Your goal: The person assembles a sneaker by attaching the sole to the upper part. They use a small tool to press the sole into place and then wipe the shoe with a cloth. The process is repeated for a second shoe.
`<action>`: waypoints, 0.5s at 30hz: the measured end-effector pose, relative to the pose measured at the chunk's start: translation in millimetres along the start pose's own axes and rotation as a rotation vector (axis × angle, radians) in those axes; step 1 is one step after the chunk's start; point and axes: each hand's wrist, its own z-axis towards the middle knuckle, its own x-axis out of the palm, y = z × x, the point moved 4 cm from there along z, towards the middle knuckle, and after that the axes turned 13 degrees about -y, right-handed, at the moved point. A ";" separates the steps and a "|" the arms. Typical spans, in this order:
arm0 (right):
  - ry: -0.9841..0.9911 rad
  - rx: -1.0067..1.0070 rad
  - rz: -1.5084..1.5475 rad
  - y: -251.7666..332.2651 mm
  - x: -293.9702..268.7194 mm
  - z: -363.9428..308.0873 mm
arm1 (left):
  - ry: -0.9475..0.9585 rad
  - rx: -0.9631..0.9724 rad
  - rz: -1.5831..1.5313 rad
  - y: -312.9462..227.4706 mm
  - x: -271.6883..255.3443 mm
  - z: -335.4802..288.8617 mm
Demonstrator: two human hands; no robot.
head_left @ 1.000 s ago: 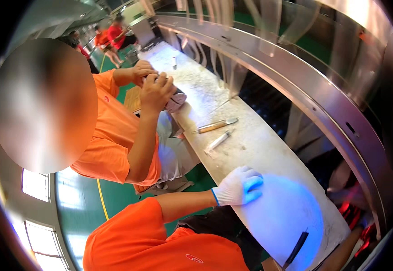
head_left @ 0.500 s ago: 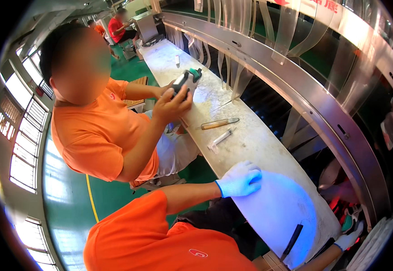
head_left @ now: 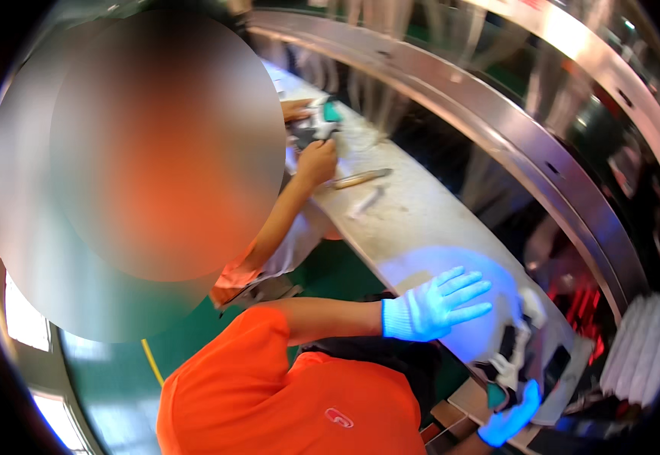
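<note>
Over the blue-lit patch of the bench point(head_left: 406, 208), my left hand point(head_left: 437, 305) is open, its gloved fingers spread with nothing in them. My right hand point(head_left: 513, 418), also gloved, is at the near end of a white, black and green shoe point(head_left: 506, 365), seemingly gripping it by the green end; blur hides the exact hold. The shoe is above the near end of the bench, apart from my left hand. A dark flat piece point(head_left: 557, 365) lies beside the shoe.
A co-worker's hands point(head_left: 318, 161) hold a similar green-and-white shoe point(head_left: 327, 117) on the left. A wooden-handled tool point(head_left: 362, 178) and a whitish tube-like item point(head_left: 366, 202) lie on the bench. A metal-framed machine point(head_left: 496, 114) with clear strips runs along the right.
My right hand has come from the machine's opening at the lower right to the bench with the shoe. My left hand has lifted, moved right and spread its fingers. The co-worker leans closer.
</note>
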 end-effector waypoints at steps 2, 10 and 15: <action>0.244 0.071 -0.089 11.6 31.1 -16.8 | -0.029 0.123 -0.072 -18.6 0.6 21.9; 0.209 -0.632 -0.264 151.3 151.5 56.2 | 0.108 -0.461 -0.219 6.0 -24.8 14.7; -0.602 -1.141 -0.492 223.1 186.0 219.3 | 0.163 -0.936 -0.324 22.7 11.7 -27.2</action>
